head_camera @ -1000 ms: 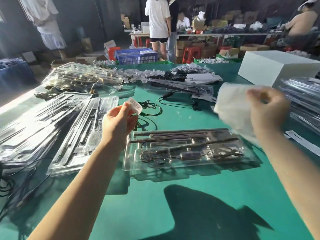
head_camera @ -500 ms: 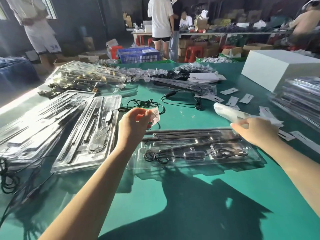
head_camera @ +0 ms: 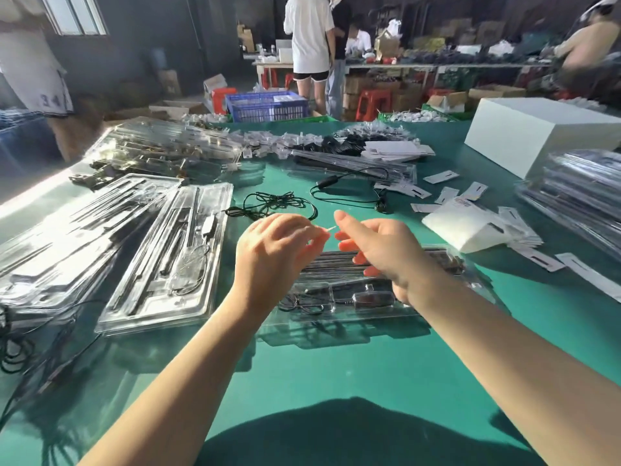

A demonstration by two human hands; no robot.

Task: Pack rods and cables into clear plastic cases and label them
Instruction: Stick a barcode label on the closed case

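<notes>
A clear plastic case (head_camera: 339, 319) lies on the green table in front of me, with dark rods (head_camera: 331, 262) and a coiled black cable with a plug (head_camera: 369, 300) in its moulded slots. Both hands meet just above its far edge. My left hand (head_camera: 272, 253) pinches a small white label (head_camera: 328, 229), seen edge-on. My right hand (head_camera: 379, 250) pinches the label's other end between thumb and raised forefinger, its remaining fingers curled.
Filled clear cases (head_camera: 174, 253) pile up at the left, another stack (head_camera: 578, 196) at the right. A white sheet pad (head_camera: 463, 227) and loose label slips (head_camera: 440, 176) lie right of centre. Loose black cables (head_camera: 275, 203) lie behind my hands. A white box (head_camera: 537, 129) stands far right. People stand beyond the table.
My right hand laid the white sheet pad on the table at the right and came in to the label. My left hand moved rightward and lower with the label, over the case.
</notes>
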